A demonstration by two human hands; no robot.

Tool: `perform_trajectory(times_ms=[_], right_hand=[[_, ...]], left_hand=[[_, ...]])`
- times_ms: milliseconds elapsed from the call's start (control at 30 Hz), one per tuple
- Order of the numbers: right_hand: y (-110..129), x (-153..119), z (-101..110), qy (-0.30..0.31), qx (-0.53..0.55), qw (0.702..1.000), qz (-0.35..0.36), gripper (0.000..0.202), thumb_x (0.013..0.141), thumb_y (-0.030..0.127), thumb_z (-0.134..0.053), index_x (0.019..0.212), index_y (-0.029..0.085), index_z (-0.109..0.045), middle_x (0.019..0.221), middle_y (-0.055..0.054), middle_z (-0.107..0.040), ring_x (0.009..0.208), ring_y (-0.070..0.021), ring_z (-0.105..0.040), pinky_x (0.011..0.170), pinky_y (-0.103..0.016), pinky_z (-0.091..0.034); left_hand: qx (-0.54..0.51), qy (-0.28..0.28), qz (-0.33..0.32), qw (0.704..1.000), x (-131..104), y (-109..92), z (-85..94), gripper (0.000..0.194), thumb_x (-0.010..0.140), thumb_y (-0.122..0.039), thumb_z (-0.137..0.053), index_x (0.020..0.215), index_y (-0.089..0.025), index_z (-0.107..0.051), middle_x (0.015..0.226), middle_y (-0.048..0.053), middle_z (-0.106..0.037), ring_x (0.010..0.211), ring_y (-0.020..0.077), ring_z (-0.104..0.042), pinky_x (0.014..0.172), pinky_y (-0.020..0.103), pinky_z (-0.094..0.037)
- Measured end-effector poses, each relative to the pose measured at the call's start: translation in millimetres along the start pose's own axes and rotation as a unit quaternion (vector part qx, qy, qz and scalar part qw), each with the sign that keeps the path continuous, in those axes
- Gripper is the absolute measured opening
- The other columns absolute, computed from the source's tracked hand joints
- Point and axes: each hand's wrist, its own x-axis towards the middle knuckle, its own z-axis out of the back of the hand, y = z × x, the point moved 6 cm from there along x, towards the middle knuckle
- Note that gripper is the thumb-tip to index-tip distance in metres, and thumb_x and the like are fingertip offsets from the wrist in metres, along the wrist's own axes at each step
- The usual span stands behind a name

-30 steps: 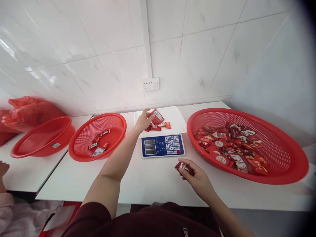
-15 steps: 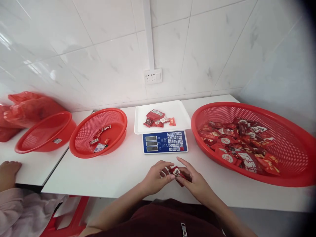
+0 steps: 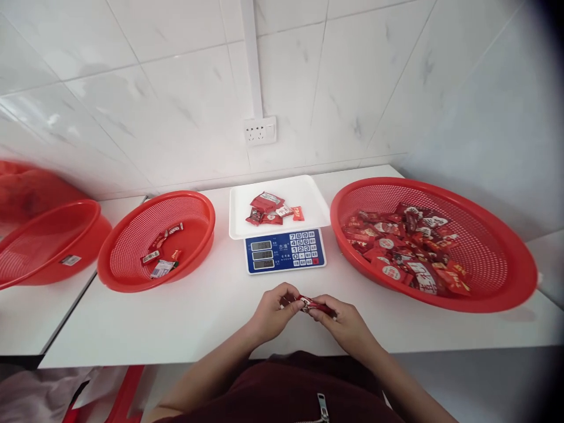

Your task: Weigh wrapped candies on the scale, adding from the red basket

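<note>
Between my two hands, just in front of the digital scale (image 3: 286,251), is a small red snack packet (image 3: 308,304) with white lettering. My left hand (image 3: 275,314) pinches its left end between thumb and fingers. On the other end, my right hand (image 3: 341,323) is closed the same way. Several red snack packets (image 3: 268,201) lie on the scale's white tray (image 3: 311,200). To the right, a large red basket (image 3: 440,302) holds a heap of similar packets (image 3: 403,247). The digits on the scale's displays are too blurred to read.
Left of the scale sits a red basket (image 3: 200,214) with a few small packets in it. Farther left are another red basket (image 3: 83,220) and red plastic bags (image 3: 30,185). A wall socket (image 3: 259,130) is behind the scale. Another person's sleeve (image 3: 35,396) shows at lower left.
My fingers have closed in on the packet, which is now turned narrower and more level. The view has shifted to the right. The other person's hand at the left has gone out of sight.
</note>
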Motion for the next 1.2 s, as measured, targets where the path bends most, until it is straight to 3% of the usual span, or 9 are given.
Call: perform_trajectory(times_ms=[133,333,467,600,700,800,900,1067,1200], right_hand=[[4.8,-1.7,0.7,0.004,-0.023,1.000,0.006,0.025,0.081,0.041,-0.053,0.071,0.020,-0.063,0.063,0.000,-0.065,0.060,-0.0153,-0.057,0.058,-0.025,-0.045],[10.9,2.7,-6.5,0.052,-0.002,0.999,0.012,0.031,0.081,0.042,-0.053,0.060,0.020,-0.058,0.057,0.001,-0.061,0.057,-0.0151,-0.055,0.056,-0.025,-0.043],[11.2,7.7,-9.2,0.054,0.018,0.998,0.018,0.033,0.085,0.046,-0.050,0.066,0.020,-0.059,0.061,0.000,-0.062,0.059,-0.0151,-0.056,0.058,-0.026,-0.044],[13.0,11.5,-9.2,0.021,0.018,0.999,0.028,0.031,0.086,0.044,-0.049,0.068,0.020,-0.060,0.063,-0.001,-0.063,0.061,-0.0151,-0.057,0.060,-0.026,-0.045],[17.3,15.4,-6.6,-0.007,0.025,0.999,0.025,0.029,0.085,0.042,-0.050,0.071,0.019,-0.062,0.064,-0.001,-0.063,0.062,-0.0151,-0.058,0.062,-0.027,-0.046],[21.3,21.7,-3.4,-0.020,0.082,0.996,0.007,0.028,0.082,0.044,-0.054,0.082,0.018,-0.064,0.067,-0.002,-0.064,0.063,-0.0153,-0.059,0.060,-0.028,-0.048],[26.3,26.8,-1.8,-0.008,0.139,0.990,0.003,0.031,0.077,0.044,-0.061,0.092,0.018,-0.063,0.074,-0.003,-0.066,0.064,-0.0153,-0.060,0.056,-0.028,-0.050],[41.5,23.7,14.7,-0.084,0.089,0.988,0.097,0.021,0.080,0.037,-0.060,0.092,0.022,-0.068,0.082,-0.004,-0.069,0.072,-0.0176,-0.063,0.064,-0.032,-0.054],[54.4,13.6,29.4,-0.170,-0.005,0.961,0.217,0.022,0.085,0.025,-0.054,0.097,0.028,-0.071,0.102,-0.005,-0.069,0.094,-0.0208,-0.064,0.084,-0.038,-0.054]], left_hand=[[-0.025,0.028,0.024,0.999,0.1,4.4,-4.9,0.034,0.072,-0.045,-0.070,0.088,-0.016,-0.064,0.081,0.004,-0.066,0.074,0.0144,-0.058,0.072,0.029,-0.045],[-0.189,0.052,0.073,0.978,-0.8,10.1,-4.1,0.038,0.062,-0.047,-0.078,0.069,-0.014,-0.061,0.067,0.002,-0.065,0.064,0.0126,-0.058,0.066,0.028,-0.045],[-0.203,0.017,0.062,0.977,-1.1,8.8,1.8,0.037,0.063,-0.046,-0.078,0.070,-0.013,-0.062,0.066,0.002,-0.065,0.061,0.0109,-0.056,0.064,0.026,-0.044],[-0.203,-0.015,0.027,0.979,-1.1,5.0,3.9,0.035,0.066,-0.044,-0.076,0.073,-0.014,-0.062,0.072,0.003,-0.067,0.070,0.0136,-0.059,0.072,0.030,-0.046],[-0.191,-0.042,0.017,0.981,1.4,0.5,6.7,0.034,0.067,-0.044,-0.075,0.073,-0.014,-0.061,0.072,0.002,-0.066,0.066,0.0118,-0.056,0.067,0.027,-0.045],[-0.170,-0.074,0.001,0.983,6.7,-7.6,11.9,0.033,0.068,-0.045,-0.074,0.072,-0.015,-0.059,0.068,0.000,-0.064,0.062,0.0100,-0.053,0.060,0.024,-0.042],[-0.179,-0.062,-0.032,0.981,12.4,-19.0,11.7,0.032,0.071,-0.045,-0.071,0.071,-0.016,-0.056,0.069,-0.001,-0.063,0.063,0.0111,-0.055,0.063,0.027,-0.045],[-0.129,-0.059,-0.074,0.987,14.0,-36.1,12.4,0.030,0.072,-0.043,-0.071,0.083,-0.018,-0.059,0.085,0.003,-0.063,0.078,0.0138,-0.058,0.071,0.029,-0.049],[-0.148,-0.041,-0.030,0.988,13.2,-38.5,9.0,0.044,0.074,-0.051,-0.066,0.102,-0.019,-0.054,0.083,0.002,-0.059,0.072,0.0125,-0.057,0.060,0.024,-0.050]])
